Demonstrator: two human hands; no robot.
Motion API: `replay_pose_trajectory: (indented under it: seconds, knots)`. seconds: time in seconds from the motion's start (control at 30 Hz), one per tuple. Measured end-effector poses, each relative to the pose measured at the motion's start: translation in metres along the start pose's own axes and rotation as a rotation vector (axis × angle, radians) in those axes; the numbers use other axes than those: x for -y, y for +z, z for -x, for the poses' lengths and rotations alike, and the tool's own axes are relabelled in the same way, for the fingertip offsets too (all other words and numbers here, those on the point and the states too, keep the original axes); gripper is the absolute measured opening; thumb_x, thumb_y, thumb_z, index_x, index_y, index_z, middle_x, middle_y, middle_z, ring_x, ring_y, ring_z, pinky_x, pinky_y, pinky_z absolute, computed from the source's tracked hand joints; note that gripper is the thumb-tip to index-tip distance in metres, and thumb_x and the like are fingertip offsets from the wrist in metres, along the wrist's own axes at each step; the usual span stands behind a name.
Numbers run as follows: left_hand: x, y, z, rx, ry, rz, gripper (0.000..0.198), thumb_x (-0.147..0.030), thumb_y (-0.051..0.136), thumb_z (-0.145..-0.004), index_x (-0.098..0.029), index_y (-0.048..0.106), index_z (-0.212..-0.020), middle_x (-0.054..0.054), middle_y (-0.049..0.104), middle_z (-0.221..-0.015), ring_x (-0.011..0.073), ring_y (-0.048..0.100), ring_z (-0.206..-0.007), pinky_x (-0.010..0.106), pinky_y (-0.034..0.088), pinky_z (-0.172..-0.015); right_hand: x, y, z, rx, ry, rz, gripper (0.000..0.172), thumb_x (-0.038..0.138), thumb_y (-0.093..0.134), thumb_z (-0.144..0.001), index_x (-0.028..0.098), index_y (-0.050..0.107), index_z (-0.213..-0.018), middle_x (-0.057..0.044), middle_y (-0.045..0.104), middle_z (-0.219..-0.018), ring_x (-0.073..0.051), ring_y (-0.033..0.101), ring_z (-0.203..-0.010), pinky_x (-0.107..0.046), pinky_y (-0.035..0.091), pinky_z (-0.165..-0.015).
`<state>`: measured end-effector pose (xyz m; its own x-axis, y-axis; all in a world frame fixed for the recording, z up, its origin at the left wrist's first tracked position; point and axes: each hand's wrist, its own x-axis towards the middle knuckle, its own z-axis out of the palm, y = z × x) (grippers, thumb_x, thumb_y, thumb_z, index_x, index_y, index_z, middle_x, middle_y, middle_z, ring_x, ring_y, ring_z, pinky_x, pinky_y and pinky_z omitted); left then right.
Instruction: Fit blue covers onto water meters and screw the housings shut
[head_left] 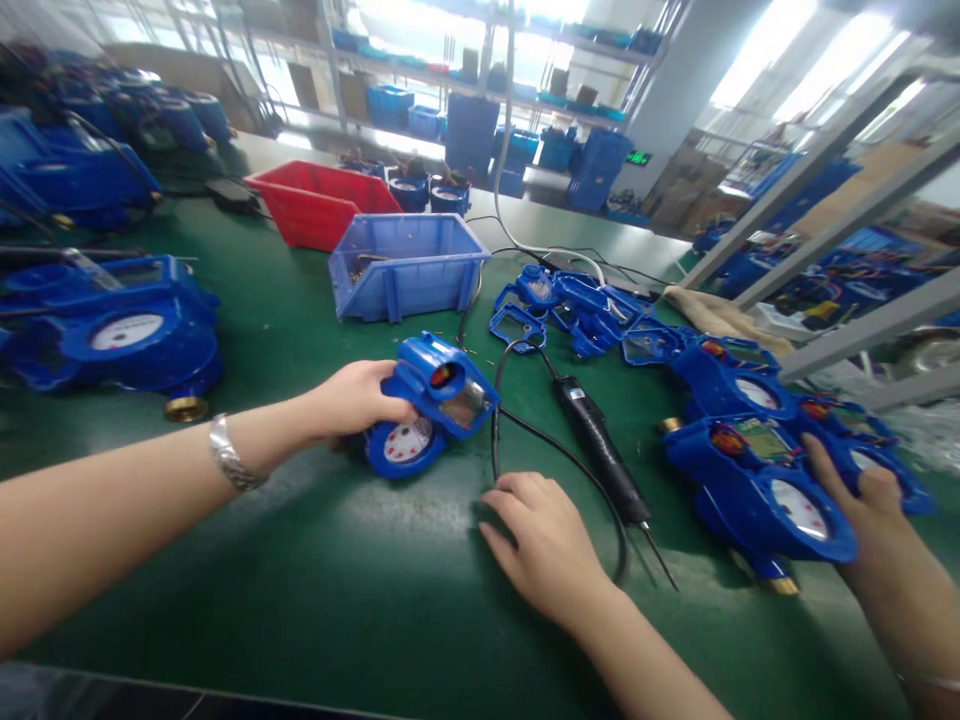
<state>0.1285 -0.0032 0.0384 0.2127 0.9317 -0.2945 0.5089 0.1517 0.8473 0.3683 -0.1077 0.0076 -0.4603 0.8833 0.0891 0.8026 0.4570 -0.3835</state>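
My left hand (365, 400) grips a blue water meter (442, 385) by its left side, tilted, with its round dial facing me. My right hand (536, 540) rests low over the green bench, fingers loosely bent and the thumb apart, holding nothing. Its fingertips are beside a black cable, and I cannot tell whether they touch it. Just right of it lies a black electric screwdriver (600, 450), bit pointing toward me. At the far right another person's hand (870, 510) is on a blue water meter (776, 490) with a brass end.
A blue bin (427, 285) with small parts inside and a red bin (315, 205) stand behind my left hand. Blue covers and frames (570, 305) are piled at the back right. More blue meters (127, 320) sit at the left. A metal frame (840, 225) rises at right.
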Motion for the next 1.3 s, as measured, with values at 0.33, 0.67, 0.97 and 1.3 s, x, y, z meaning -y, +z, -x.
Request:
replay_pose_trajectory:
  seconds: [0.33, 0.67, 0.97, 1.3]
  knots:
    - [0.022, 0.027, 0.050, -0.136, -0.389, 0.986, 0.022, -0.018, 0.064, -0.069, -0.011, 0.066, -0.090, 0.008, 0.073, -0.082, 0.0191, 0.067, -0.073, 0.027, 0.055, -0.068, 0.003, 0.000, -0.053, -0.089, 0.164, -0.444, 0.064, 0.035, 0.058, -0.082, 0.012, 0.033, -0.136, -0.014, 0.048, -0.129, -0.020, 0.052, -0.111, -0.033, 0.048, -0.091]
    - [0.033, 0.043, 0.077, -0.129, -0.211, 0.993, 0.049, -0.033, 0.065, -0.077, -0.018, 0.052, -0.122, 0.006, 0.066, -0.115, 0.0224, 0.061, -0.104, 0.030, 0.049, -0.089, 0.013, 0.005, -0.117, 0.079, 0.045, -1.018, 0.111, 0.038, 0.080, -0.059, 0.018, 0.012, -0.144, -0.013, 0.031, -0.144, -0.025, 0.034, -0.131, -0.044, 0.023, -0.111]
    - [0.044, 0.037, 0.067, -0.052, -0.017, 0.896, 0.068, -0.051, 0.066, -0.072, -0.018, 0.044, -0.128, 0.011, 0.051, -0.133, 0.0301, 0.049, -0.120, 0.039, 0.040, -0.101, 0.017, 0.011, -0.117, -0.111, 0.093, -1.177, 0.087, 0.025, 0.084, -0.050, 0.021, 0.039, -0.123, -0.006, 0.056, -0.112, -0.025, 0.057, -0.104, -0.040, 0.045, -0.095]
    - [0.073, 0.023, 0.045, 0.200, -0.025, 1.037, 0.077, -0.036, 0.087, -0.041, -0.018, 0.051, -0.107, 0.015, 0.057, -0.120, 0.0348, 0.048, -0.118, 0.045, 0.041, -0.097, 0.021, 0.008, -0.106, -0.298, 0.194, -1.252, 0.079, 0.023, 0.083, -0.051, 0.024, 0.041, -0.117, -0.005, 0.057, -0.112, -0.025, 0.057, -0.105, -0.041, 0.046, -0.095]
